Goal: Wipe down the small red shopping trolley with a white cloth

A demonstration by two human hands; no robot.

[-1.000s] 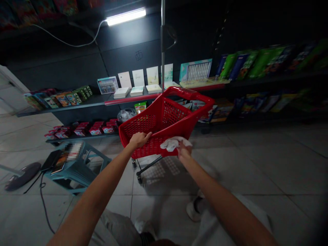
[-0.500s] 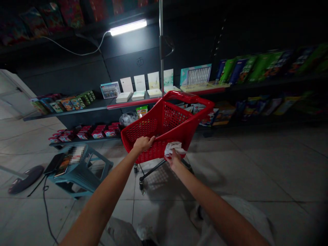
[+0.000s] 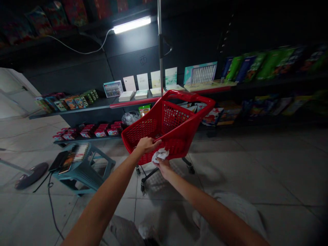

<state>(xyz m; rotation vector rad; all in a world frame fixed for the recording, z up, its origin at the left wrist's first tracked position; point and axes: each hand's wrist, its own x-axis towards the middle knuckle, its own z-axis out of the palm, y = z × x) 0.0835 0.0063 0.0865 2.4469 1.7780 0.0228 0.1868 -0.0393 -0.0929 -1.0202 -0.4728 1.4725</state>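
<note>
In the head view, the red shopping cart [image 3: 179, 141] stands on the tiled floor [image 3: 251, 167] in front of me, its low end to the left and its handle up at the far right. The basket's near side is turned towards me, which puts that panel within easy reach of both arms.

My left hand [image 3: 146, 145] grips the near rim towards the low end, its fingers mostly out of sight over the inner side. I judge that this hold is for steadiness, since the cart stands on wheels [image 3: 142, 185] and could roll if pressed. How tight the grip is, I cannot tell.

My right hand [image 3: 162, 165] is closed on a crumpled white cloth [image 3: 160, 155], just below and to the right of the left one. The cloth is bunched, probably so that it makes a pad between my fingers and the perforated plastic. It lies against the near panel or just in front of it; I cannot tell which.

Near left, a blue-grey stool [image 3: 84, 176] seems to serve as a small side table for a dark device [image 3: 59, 160] with a cable [image 3: 51, 201] trailing down. On the far shelf [image 3: 99, 102], white booklets [image 3: 142, 82] are propped upright behind short stacks, presumably so the covers face outward. A tube light [image 3: 132, 25] shines above them.
</note>
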